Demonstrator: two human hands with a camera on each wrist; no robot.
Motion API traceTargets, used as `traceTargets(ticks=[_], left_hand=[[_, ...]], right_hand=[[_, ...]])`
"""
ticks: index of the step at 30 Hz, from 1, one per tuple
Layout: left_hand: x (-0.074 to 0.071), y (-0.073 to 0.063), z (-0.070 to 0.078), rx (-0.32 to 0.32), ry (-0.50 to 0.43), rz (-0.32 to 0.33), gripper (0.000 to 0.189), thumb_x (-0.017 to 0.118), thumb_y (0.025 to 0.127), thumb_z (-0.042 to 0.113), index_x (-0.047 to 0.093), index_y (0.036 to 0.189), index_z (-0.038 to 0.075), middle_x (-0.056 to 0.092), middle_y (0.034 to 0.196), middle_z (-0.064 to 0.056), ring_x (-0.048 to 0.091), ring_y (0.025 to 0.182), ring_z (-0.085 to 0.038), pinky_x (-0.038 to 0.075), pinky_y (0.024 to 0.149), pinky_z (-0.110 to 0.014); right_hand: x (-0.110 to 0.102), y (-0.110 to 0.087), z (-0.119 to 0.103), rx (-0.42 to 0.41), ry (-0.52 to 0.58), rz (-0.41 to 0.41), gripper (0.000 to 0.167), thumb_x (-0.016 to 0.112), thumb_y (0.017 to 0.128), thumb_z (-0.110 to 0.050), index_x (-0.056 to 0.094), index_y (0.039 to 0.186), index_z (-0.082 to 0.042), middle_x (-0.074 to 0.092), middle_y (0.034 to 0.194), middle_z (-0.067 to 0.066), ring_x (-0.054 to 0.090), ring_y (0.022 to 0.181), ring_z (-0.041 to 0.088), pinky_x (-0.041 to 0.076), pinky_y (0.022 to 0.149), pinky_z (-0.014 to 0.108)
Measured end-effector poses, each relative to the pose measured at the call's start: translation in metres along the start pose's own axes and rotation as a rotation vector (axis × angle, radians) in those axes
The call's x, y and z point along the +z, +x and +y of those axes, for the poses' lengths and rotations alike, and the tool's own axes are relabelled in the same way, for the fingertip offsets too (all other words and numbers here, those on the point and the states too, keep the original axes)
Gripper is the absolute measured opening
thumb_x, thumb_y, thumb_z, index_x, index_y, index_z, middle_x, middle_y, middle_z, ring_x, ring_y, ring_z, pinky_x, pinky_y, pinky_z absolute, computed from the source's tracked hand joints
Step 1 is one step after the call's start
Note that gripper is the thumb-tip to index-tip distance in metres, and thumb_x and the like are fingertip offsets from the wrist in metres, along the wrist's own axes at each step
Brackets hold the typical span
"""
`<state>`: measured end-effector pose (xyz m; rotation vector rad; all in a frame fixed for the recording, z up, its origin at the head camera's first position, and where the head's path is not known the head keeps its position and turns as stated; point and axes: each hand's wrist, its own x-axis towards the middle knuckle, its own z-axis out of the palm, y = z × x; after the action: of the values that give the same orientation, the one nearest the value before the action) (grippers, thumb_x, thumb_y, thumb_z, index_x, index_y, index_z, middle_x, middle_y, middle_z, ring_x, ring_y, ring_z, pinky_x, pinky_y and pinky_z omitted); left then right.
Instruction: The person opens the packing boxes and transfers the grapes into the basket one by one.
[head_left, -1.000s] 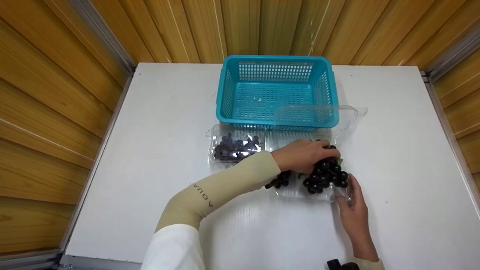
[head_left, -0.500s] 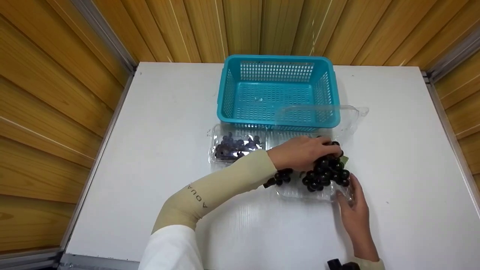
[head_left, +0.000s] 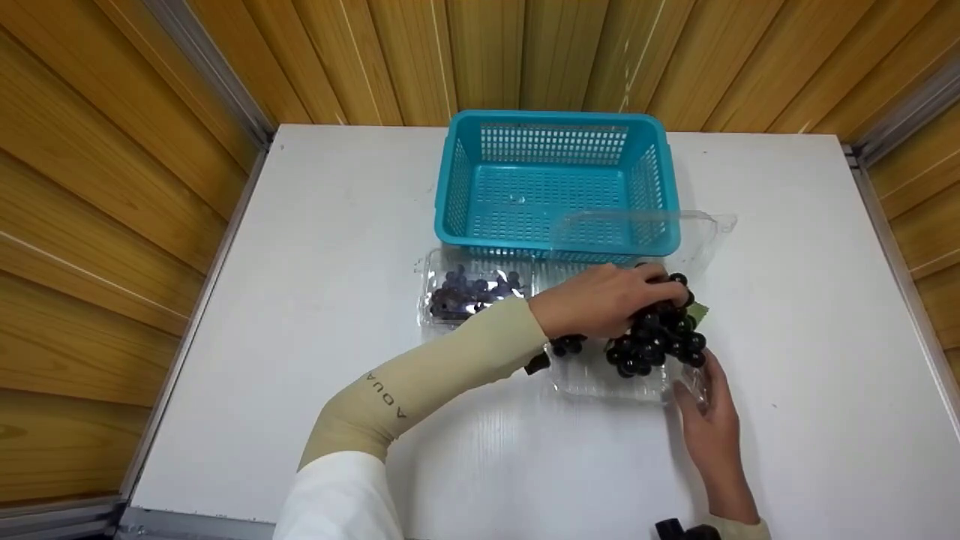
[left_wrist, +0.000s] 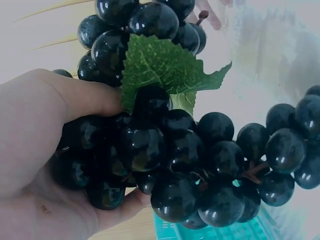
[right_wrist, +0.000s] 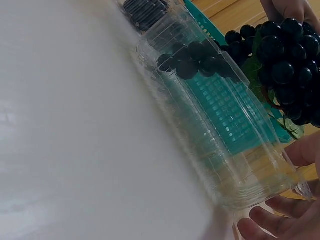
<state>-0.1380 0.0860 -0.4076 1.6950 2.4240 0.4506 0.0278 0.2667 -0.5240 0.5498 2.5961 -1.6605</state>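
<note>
My left hand (head_left: pixel 600 300) grips a bunch of black grapes (head_left: pixel 652 341) with a green leaf (left_wrist: pixel 155 62) by the thumb. The bunch hangs over the right part of an open clear plastic clamshell (head_left: pixel 600 386). Its see-through lid (head_left: pixel 705 232) is tipped back over the basket's front rim. At the clamshell's right end, my right hand (head_left: pixel 709 424) holds the edge between thumb and fingers. More dark grapes (right_wrist: pixel 187 65) are at the clamshell's far end, partly hidden by my left forearm in the head view.
A second clear pack (head_left: pixel 476 289) with dark grapes inside, apparently closed, sits left of the open one. Behind both stands a teal plastic basket (head_left: pixel 547 187). Wood-patterned panels (head_left: pixel 480 60) border the white table (head_left: pixel 337 225) at the back and sides.
The left hand and its bunch have shifted slightly up and to the right in the head view. More of the leaf shows now. The right hand has barely moved.
</note>
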Motion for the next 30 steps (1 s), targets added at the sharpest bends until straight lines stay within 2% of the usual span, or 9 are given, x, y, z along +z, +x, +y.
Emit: traceTargets(ticks=[6, 8, 11, 14, 18, 21, 23, 25, 30], left_hand=[[-0.007, -0.003, 0.001, 0.020, 0.016, 0.053, 0.041, 0.060, 0.093, 0.012, 0.049, 0.130, 0.024, 0.053, 0.125, -0.001, 0.060, 0.096, -0.015, 0.054, 0.084, -0.025], [-0.009, -0.004, 0.002, 0.025, 0.023, 0.066, 0.040, 0.060, 0.093, 0.013, 0.049, 0.130, 0.024, 0.053, 0.125, -0.001, 0.060, 0.098, -0.014, 0.054, 0.085, -0.025], [-0.013, -0.006, 0.003, 0.029, 0.025, 0.078, 0.040, 0.060, 0.093, 0.013, 0.049, 0.130, 0.024, 0.053, 0.125, 0.000, 0.059, 0.101, -0.014, 0.054, 0.086, -0.024], [-0.016, -0.006, 0.004, 0.024, 0.021, 0.081, 0.039, 0.060, 0.093, 0.014, 0.049, 0.129, 0.025, 0.053, 0.125, 0.000, 0.059, 0.100, -0.013, 0.054, 0.086, -0.023], [-0.020, -0.008, 0.006, 0.012, 0.016, 0.076, 0.040, 0.061, 0.093, 0.016, 0.049, 0.130, 0.026, 0.053, 0.126, 0.000, 0.058, 0.100, -0.014, 0.053, 0.087, -0.023], [-0.022, -0.009, 0.008, 0.011, 0.020, 0.078, 0.040, 0.061, 0.093, 0.018, 0.049, 0.130, 0.027, 0.052, 0.126, 0.001, 0.057, 0.100, -0.014, 0.052, 0.087, -0.023], [-0.023, -0.010, 0.009, 0.010, 0.024, 0.078, 0.040, 0.061, 0.094, 0.019, 0.049, 0.131, 0.027, 0.052, 0.126, 0.001, 0.057, 0.099, -0.014, 0.052, 0.087, -0.022], [-0.024, -0.011, 0.010, 0.011, 0.025, 0.081, 0.039, 0.060, 0.094, 0.019, 0.049, 0.131, 0.027, 0.052, 0.126, 0.001, 0.058, 0.097, -0.013, 0.052, 0.087, -0.022], [-0.026, -0.012, 0.011, 0.010, 0.028, 0.093, 0.037, 0.058, 0.096, 0.018, 0.050, 0.130, 0.027, 0.053, 0.125, 0.002, 0.059, 0.097, -0.013, 0.052, 0.086, -0.022]], right_hand=[[-0.002, 0.001, -0.002, 0.015, -0.030, 0.000, 0.067, 0.047, 0.102, -0.025, 0.008, 0.155, -0.031, 0.022, 0.161, 0.001, 0.033, 0.144, 0.024, 0.036, 0.113, 0.034], [-0.003, 0.002, -0.002, 0.023, -0.032, 0.001, 0.066, 0.047, 0.102, -0.026, 0.008, 0.155, -0.033, 0.021, 0.161, -0.001, 0.032, 0.144, 0.022, 0.036, 0.113, 0.031], [-0.005, 0.002, -0.003, 0.029, -0.003, -0.003, 0.066, 0.047, 0.102, -0.027, 0.008, 0.155, -0.035, 0.018, 0.162, -0.002, 0.028, 0.146, 0.022, 0.033, 0.115, 0.036], [-0.006, 0.001, -0.004, 0.029, 0.022, 0.003, 0.067, 0.048, 0.101, -0.028, 0.008, 0.155, -0.033, 0.018, 0.162, -0.001, 0.027, 0.147, 0.024, 0.030, 0.116, 0.048], [-0.008, 0.001, -0.008, 0.041, 0.011, 0.012, 0.068, 0.047, 0.101, -0.029, 0.007, 0.156, -0.029, 0.017, 0.162, 0.000, 0.026, 0.147, 0.024, 0.028, 0.115, 0.051], [-0.011, 0.000, -0.013, 0.041, -0.028, 0.033, 0.066, 0.046, 0.102, -0.029, 0.008, 0.156, -0.028, 0.019, 0.162, -0.001, 0.028, 0.146, 0.020, 0.033, 0.113, 0.026], [-0.013, -0.001, -0.016, 0.030, -0.053, 0.054, 0.064, 0.045, 0.102, -0.028, 0.010, 0.156, -0.029, 0.022, 0.161, 0.000, 0.030, 0.145, 0.018, 0.034, 0.104, 0.010], [-0.016, -0.001, -0.018, 0.005, -0.061, 0.073, 0.062, 0.044, 0.102, -0.027, 0.012, 0.155, -0.030, 0.026, 0.160, 0.002, 0.031, 0.144, 0.018, 0.032, 0.094, 0.001], [-0.022, -0.002, -0.025, -0.030, -0.058, 0.091, 0.060, 0.044, 0.102, -0.025, 0.014, 0.154, -0.033, 0.028, 0.159, 0.002, 0.029, 0.146, 0.019, 0.032, 0.100, 0.010]])
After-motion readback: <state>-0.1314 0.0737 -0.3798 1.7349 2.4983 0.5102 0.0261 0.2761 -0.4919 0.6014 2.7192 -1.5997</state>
